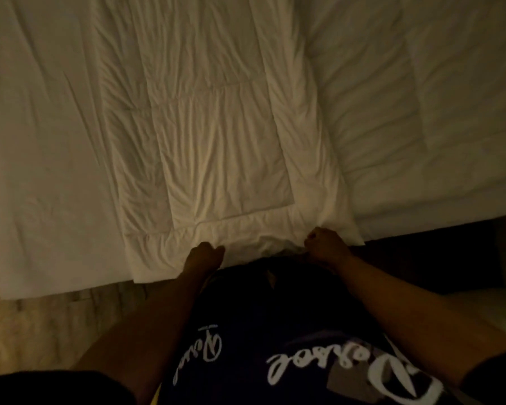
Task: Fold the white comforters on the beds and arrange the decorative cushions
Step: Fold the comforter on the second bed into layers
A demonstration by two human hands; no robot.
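A: What is nearest the camera?

B: A dark shirt (pixel 275 331) with white script lettering fills the near edge, and two bare forearms reach away from it toward the bed.

A: And the hands?

B: The left hand (pixel 203 255) is at the near edge of the white comforter (pixel 216 141), fingers curled in and touching the hem. The light is dim, so whether it truly has cloth pinched I cannot tell. The right hand (pixel 324 247) is a curled fist a little to the right, at the same hem, where the fabric bunches into small gathers right at its knuckles; it appears to grip that edge.

A: Where does the comforter lie?

B: Folded into a long strip running from the near edge of the bed away to the far side, creased and quilted, with a narrower layer on top of a wider one. Its near end hangs just over the mattress edge, between the two hands.

A: What is around it?

B: A white sheet (pixel 41 141) covers the bed to the left, and more white bedding (pixel 435 112) lies to the right. Near left, a pale floor (pixel 41 331) shows below the bed edge.
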